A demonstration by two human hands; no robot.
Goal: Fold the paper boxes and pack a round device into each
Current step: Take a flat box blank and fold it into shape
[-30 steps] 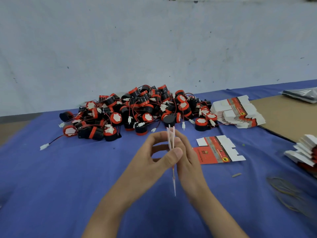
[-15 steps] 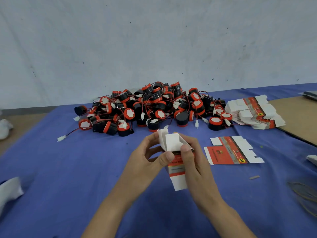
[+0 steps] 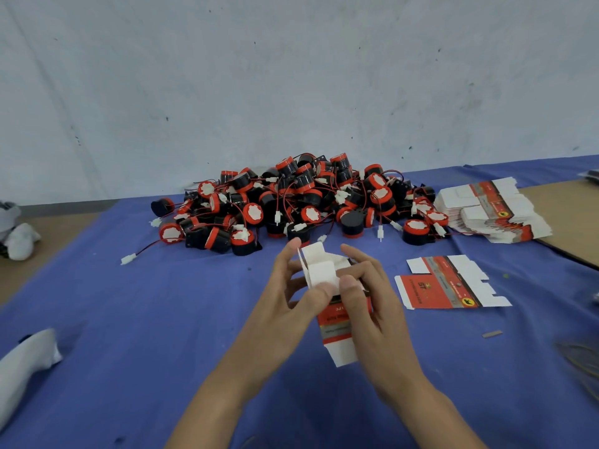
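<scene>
While both hands clamp it between them, the paper box (image 3: 335, 322) stands as a half-opened sleeve: red and grey printed body, white bottom edge toward the wrists, plain white flaps splayed at the fingertip end. The left hand (image 3: 285, 299) pinches its left side, thumb on the near white flap, fingers curled behind; the right hand (image 3: 376, 306) wraps the right side, thumb pressed on the front panel beside the left thumb. Beyond the fingertips lies the heap of round devices (image 3: 308, 205), black with red rims; a flat blank (image 3: 444, 283) rests on the blue cloth (image 3: 129, 319) just right of the right hand, a stack of blanks (image 3: 496, 209) farther off that way. A second ago the box was a flat sheet seen edge-on between the palms; half a second ago it had begun to open, and now its flaps spread wider.
</scene>
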